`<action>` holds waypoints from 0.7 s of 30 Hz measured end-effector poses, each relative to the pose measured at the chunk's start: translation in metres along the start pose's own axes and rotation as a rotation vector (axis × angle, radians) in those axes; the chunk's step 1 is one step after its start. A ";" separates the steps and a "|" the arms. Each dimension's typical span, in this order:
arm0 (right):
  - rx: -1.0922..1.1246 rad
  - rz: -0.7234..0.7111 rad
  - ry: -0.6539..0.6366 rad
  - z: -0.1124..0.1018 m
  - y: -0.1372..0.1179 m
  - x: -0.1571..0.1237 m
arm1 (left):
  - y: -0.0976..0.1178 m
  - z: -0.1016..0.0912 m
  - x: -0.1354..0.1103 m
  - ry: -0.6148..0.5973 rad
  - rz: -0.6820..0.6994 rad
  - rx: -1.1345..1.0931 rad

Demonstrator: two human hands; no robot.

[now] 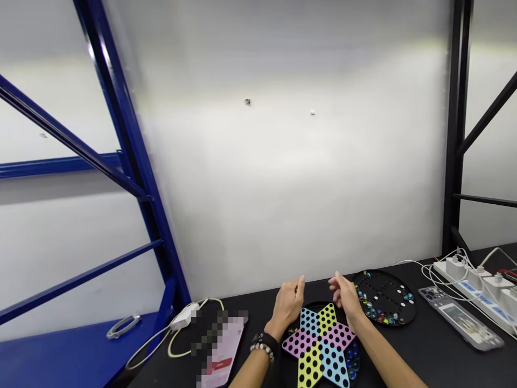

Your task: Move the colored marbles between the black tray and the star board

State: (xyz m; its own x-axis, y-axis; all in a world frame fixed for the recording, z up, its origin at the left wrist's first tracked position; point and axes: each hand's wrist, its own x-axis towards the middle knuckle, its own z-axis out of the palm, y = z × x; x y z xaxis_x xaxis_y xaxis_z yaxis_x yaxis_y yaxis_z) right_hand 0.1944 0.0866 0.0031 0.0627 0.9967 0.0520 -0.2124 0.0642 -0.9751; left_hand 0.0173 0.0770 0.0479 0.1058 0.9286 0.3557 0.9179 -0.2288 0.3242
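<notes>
A Chinese checkers board, star-shaped with yellow, pink and blue points full of dark holes, sits in a round black tray. My left hand is over the upper left of the board, its fingers curled in and thumb raised. A small dark spot shows by its thumb, too small to name. On the other side, my right hand is above the upper right, fingers loosely bent and apart, nothing visible in them. Blue marbles lie in the tray beside the board's lower right.
Right of my hands lies a round black tray with coloured marbles and white pieces. Further right are a grey phone-like device and a white power strip with cables. A pink phone and white adapter lie left.
</notes>
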 end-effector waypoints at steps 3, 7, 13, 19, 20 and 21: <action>0.426 0.428 -0.232 0.004 -0.001 -0.001 | 0.040 0.006 0.013 0.014 0.108 -0.013; 0.580 0.541 -0.231 0.005 0.009 -0.004 | 0.080 0.027 0.011 -0.053 0.239 -0.024; 0.608 0.445 -0.100 -0.014 0.012 0.012 | 0.060 0.013 0.005 -0.105 0.283 -0.066; 0.614 0.451 -0.039 -0.037 0.012 0.023 | -0.017 -0.031 -0.007 -0.471 0.192 0.076; 0.613 0.453 -0.039 -0.038 0.013 0.022 | -0.024 -0.033 -0.012 -0.502 0.193 0.098; 0.609 0.454 -0.042 -0.037 0.014 0.021 | -0.029 -0.035 -0.016 -0.523 0.195 0.117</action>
State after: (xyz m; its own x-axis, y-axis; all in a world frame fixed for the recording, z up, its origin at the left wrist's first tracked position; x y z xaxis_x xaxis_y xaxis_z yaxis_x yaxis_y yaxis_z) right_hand 0.2293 0.1069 -0.0174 -0.1944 0.9320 -0.3059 -0.7099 -0.3489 -0.6118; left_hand -0.0243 0.0591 0.0633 0.4255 0.9003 -0.0913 0.8954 -0.4043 0.1866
